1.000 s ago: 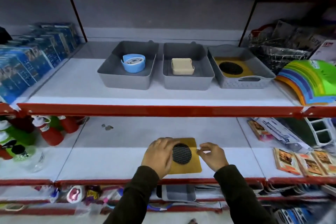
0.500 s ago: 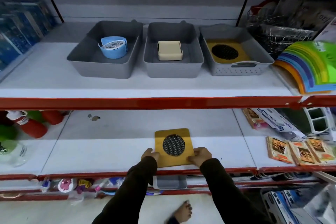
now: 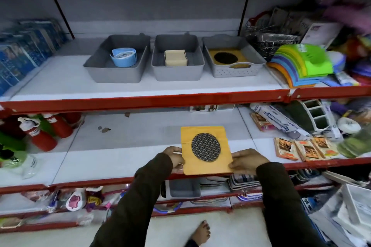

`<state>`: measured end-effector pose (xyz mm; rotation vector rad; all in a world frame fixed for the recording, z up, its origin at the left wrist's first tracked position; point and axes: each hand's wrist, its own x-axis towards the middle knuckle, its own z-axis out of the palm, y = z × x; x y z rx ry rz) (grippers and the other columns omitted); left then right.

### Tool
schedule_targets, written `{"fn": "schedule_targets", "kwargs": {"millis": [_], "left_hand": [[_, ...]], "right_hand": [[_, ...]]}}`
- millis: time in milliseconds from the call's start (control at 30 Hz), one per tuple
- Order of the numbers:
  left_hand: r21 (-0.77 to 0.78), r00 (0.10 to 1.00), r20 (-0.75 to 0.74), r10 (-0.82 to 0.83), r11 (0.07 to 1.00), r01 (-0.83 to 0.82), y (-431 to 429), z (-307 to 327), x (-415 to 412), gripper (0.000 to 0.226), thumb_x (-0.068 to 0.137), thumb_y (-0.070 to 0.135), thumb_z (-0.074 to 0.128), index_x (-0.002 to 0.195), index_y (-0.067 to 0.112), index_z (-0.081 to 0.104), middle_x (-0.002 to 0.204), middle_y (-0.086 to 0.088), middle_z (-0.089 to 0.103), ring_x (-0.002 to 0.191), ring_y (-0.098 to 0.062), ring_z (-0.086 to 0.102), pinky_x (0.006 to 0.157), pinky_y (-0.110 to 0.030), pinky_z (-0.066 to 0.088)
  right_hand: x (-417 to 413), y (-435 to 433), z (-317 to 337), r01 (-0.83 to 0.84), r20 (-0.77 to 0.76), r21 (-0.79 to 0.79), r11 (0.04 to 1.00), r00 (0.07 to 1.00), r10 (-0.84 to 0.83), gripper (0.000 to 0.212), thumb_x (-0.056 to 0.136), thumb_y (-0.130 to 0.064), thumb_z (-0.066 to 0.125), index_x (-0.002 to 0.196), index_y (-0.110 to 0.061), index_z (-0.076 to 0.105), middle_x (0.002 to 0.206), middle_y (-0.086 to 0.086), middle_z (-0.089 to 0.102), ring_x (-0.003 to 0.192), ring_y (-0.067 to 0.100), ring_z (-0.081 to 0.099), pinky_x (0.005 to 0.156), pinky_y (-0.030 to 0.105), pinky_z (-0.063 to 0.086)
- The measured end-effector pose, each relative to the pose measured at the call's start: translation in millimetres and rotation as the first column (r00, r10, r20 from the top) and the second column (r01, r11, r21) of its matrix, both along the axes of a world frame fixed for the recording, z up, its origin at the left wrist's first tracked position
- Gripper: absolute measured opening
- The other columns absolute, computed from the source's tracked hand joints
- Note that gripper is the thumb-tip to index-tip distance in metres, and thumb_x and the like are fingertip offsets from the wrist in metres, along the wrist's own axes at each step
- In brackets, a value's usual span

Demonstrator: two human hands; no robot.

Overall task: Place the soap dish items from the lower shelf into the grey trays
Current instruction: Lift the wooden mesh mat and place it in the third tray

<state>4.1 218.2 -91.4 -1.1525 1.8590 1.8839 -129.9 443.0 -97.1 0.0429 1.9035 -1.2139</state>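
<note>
A yellow card pack with a round black mesh soap dish (image 3: 205, 149) is held over the front of the lower shelf (image 3: 124, 158). My left hand (image 3: 175, 159) grips its lower left edge and my right hand (image 3: 246, 161) grips its lower right edge. On the upper shelf stand three grey trays: the left tray (image 3: 100, 70) holds a blue round dish (image 3: 123, 57), the middle tray (image 3: 176, 73) holds a cream dish (image 3: 175, 57), and the right tray (image 3: 232, 70) holds another yellow mesh pack (image 3: 225, 57).
Red and green bottles (image 3: 43, 136) stand at the lower shelf's left. Small orange packets (image 3: 303, 148) and a white tube lie at its right. Blue boxes (image 3: 22, 54) and coloured plastic pieces (image 3: 301, 64) flank the trays. A red shelf lip (image 3: 140, 101) runs between the shelves.
Both hands took the yellow mesh pack by its lower corners and lifted it off the lower shelf toward me. The view pulled back and tilted down.
</note>
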Motion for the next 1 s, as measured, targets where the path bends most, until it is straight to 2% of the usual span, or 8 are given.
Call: {"fn": "schedule_targets", "kwargs": {"millis": [233,433,500,600,700,833,933,1000], "left_hand": [[-0.075,0.937,-0.322,-0.134,0.99,0.116,25.5,114.0,1.8,0.033,0.092,-0.009,0.054,0.116,0.012,0.048,0.087,-0.004,0.059,0.065,-0.016,0.056,0.048,-0.019,0.056],[-0.128,0.819,-0.573,0.018,0.986,-0.111,32.0,179.0,-64.6,0.047,0.092,-0.012,0.051,0.138,-0.002,0.048,0.083,-0.001,0.056,0.072,-0.016,0.057,0.049,-0.018,0.052],[-0.164,0.808,-0.588,0.04,0.972,-0.168,28.8,189.1,-96.4,0.046,0.092,-0.009,0.053,0.138,-0.003,0.051,0.102,-0.009,0.065,0.082,-0.02,0.061,0.054,-0.017,0.054],[-0.183,0.808,-0.582,0.091,0.953,-0.24,19.5,194.3,-143.3,0.039,0.092,-0.004,0.056,0.131,-0.002,0.059,0.124,-0.019,0.065,0.073,-0.018,0.061,0.061,-0.02,0.054],[-0.222,0.833,-0.533,0.152,0.924,-0.31,6.5,195.3,-191.0,0.031,0.091,-0.003,0.055,0.12,-0.001,0.065,0.109,-0.02,0.069,0.061,-0.018,0.06,0.058,-0.025,0.056],[-0.266,0.836,-0.499,0.227,0.878,-0.397,-14.7,193.2,-243.4,0.02,0.087,0.001,0.061,0.101,0.002,0.074,0.109,-0.018,0.073,0.097,-0.038,0.069,0.09,-0.043,0.059],[-0.387,0.854,-0.482,0.199,0.826,-0.411,-23.9,188.3,-265.5,0.012,0.082,0.012,0.072,0.092,0.011,0.079,0.103,-0.013,0.075,0.1,-0.036,0.07,0.097,-0.043,0.056],[-0.426,0.863,-0.467,0.193,0.806,-0.411,-25.4,188.1,-274.3,0.015,0.083,0.017,0.072,0.095,0.011,0.078,0.104,-0.013,0.075,0.1,-0.036,0.069,0.099,-0.045,0.055]], "right_hand": [[9.8,62.4,119.1,0.067,-0.138,-0.265,0.962,0.985,-0.106,0.031,0.077,0.014,0.071,0.103,-0.001,0.065,0.09,0.016,0.074,0.077,0.022,0.073,0.064,0.025,0.063],[-28.7,61.6,188.8,0.113,-0.28,-0.535,0.837,0.911,-0.302,0.041,0.061,0.004,0.075,0.102,0.001,0.07,0.079,0.01,0.078,0.058,0.018,0.073,0.056,0.023,0.061],[-54.2,51.2,200.6,0.134,-0.312,-0.583,0.802,0.873,-0.373,0.036,0.07,0.011,0.073,0.105,0.003,0.069,0.074,0.009,0.077,0.058,0.014,0.072,0.062,0.021,0.062],[-100.3,29.2,212.9,0.147,-0.363,-0.566,0.811,0.839,-0.406,0.029,0.079,0.014,0.069,0.108,0.011,0.066,0.069,0.011,0.072,0.053,0.01,0.071,0.062,0.018,0.061],[-146.1,2.1,216.3,0.132,-0.412,-0.501,0.855,0.833,-0.37,0.029,0.081,0.018,0.065,0.11,0.017,0.064,0.072,0.013,0.069,0.047,0.009,0.068,0.054,0.015,0.059],[-210.0,-26.6,213.7,0.151,-0.465,-0.41,0.9,0.814,-0.349,0.022,0.085,0.018,0.059,0.105,0.015,0.066,0.066,0.009,0.068,0.068,0.023,0.067,0.054,0.016,0.059],[-243.2,-39.6,211.7,0.113,-0.52,-0.312,0.943,0.811,-0.269,0.017,0.085,0.015,0.062,0.084,0.0,0.069,0.053,-0.003,0.07,0.055,0.009,0.068,0.056,0.016,0.057],[-260.0,-50.4,208.0,0.079,-0.571,-0.241,0.967,0.794,-0.207,0.022,0.084,0.013,0.064,0.073,-0.006,0.069,0.066,0.005,0.071,0.061,0.006,0.069,0.068,0.019,0.058]]}}
